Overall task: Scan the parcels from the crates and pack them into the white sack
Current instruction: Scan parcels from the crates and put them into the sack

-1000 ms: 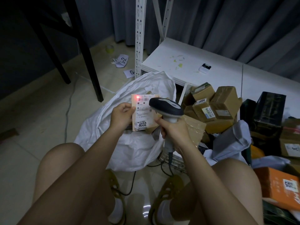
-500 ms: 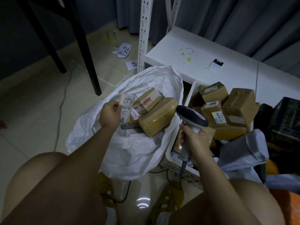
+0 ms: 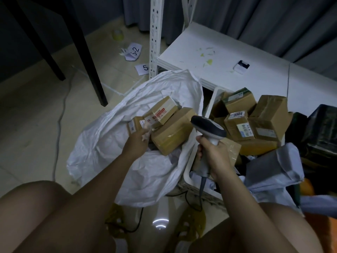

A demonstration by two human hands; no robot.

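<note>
Four brown parcels (image 3: 173, 135) show inside the white sack (image 3: 109, 143) on the floor, and at least five more sit heaped in the white crate (image 3: 187, 172) just to its right — stiff taped cardboard, probably light, so I'd grab one across its short sides. The left hand (image 3: 140, 138) is down in the sack at a small labelled parcel (image 3: 134, 126), fingers too blurred to tell the grip. The right hand (image 3: 212, 157) is wrapped round the one scanner (image 3: 207, 129).
</note>
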